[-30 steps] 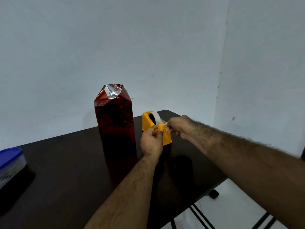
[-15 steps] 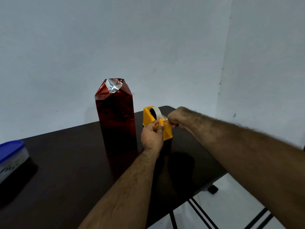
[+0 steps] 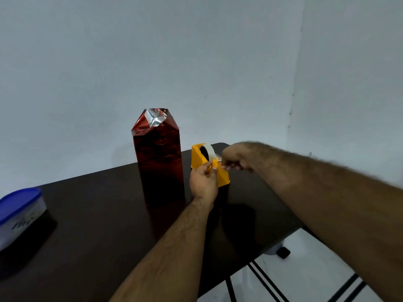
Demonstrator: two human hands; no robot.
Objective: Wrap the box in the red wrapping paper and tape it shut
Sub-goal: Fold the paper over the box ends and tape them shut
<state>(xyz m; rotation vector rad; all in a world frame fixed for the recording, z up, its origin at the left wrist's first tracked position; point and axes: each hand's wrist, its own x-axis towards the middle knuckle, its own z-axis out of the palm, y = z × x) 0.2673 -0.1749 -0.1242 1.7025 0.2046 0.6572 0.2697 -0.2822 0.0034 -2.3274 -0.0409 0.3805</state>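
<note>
A tall box wrapped in shiny red paper [image 3: 160, 164] stands upright on the dark table [image 3: 91, 225], its top folded in with silver underside showing. Right of it sits a yellow tape dispenser [image 3: 199, 159] holding a roll of pale tape [image 3: 209, 150]. My left hand [image 3: 204, 182] grips the dispenser's front end. My right hand [image 3: 236, 159] pinches the tape end at the dispenser's cutter; the strip itself is hard to make out.
A container with a blue lid [image 3: 18, 214] sits at the table's left edge. The table's right edge runs diagonally close to my right arm, with black metal legs [image 3: 261, 277] and white floor below. Pale walls stand behind.
My right hand has shifted slightly right and back at the cutter. The left hand keeps its hold on the dispenser. The view has tilted a little.
</note>
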